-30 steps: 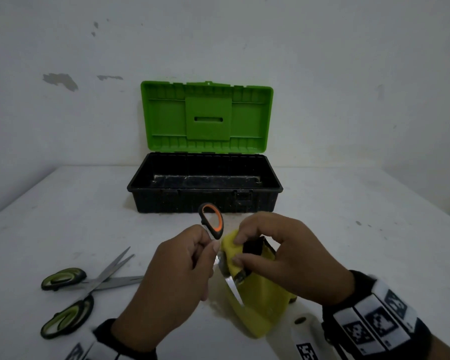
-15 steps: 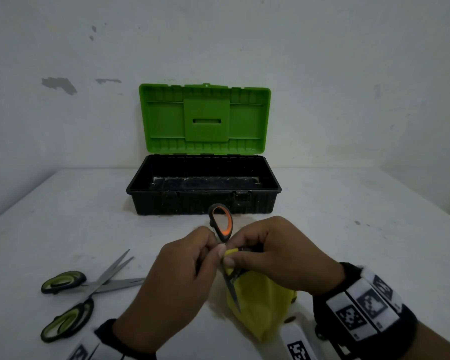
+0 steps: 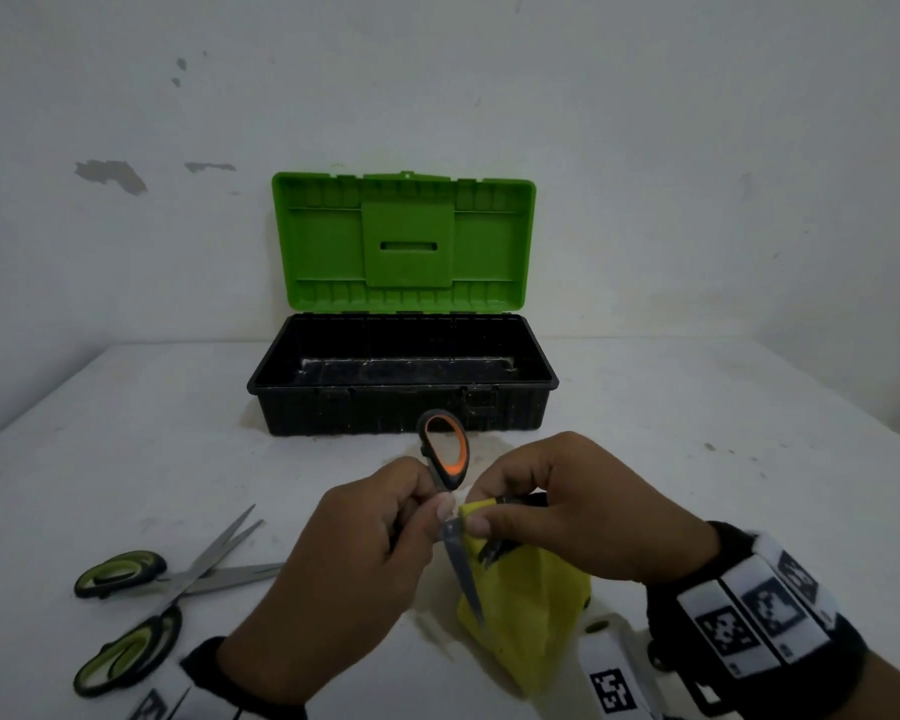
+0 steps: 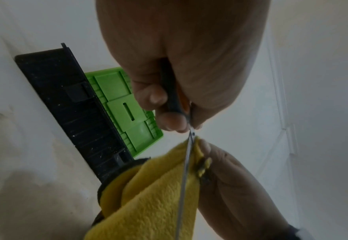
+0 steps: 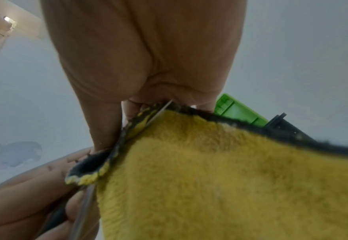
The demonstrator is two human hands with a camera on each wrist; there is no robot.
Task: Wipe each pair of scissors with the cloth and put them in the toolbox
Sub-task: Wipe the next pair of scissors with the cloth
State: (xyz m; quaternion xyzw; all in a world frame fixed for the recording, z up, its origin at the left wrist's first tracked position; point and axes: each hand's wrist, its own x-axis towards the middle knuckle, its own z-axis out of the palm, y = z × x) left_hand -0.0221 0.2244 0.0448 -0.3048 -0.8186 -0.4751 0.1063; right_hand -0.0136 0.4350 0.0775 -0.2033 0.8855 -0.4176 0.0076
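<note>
Your left hand (image 3: 354,553) is gripping the orange-handled scissors (image 3: 445,462) over the bench (image 3: 697,459) while your right hand (image 3: 572,511) is pinching the yellow cloth (image 3: 531,615) around the blade. Keep sliding toward the tip, fingers off the edge, toolbox (image 3: 401,376) waiting open behind.

A white table (image 3: 697,407) meets a pale wall (image 3: 645,122) (paint chipped); dim light.

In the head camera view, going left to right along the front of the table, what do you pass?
Green-handled scissors lying open → left hand gripping the orange-handled scissors → yellow cloth → right hand.
</note>
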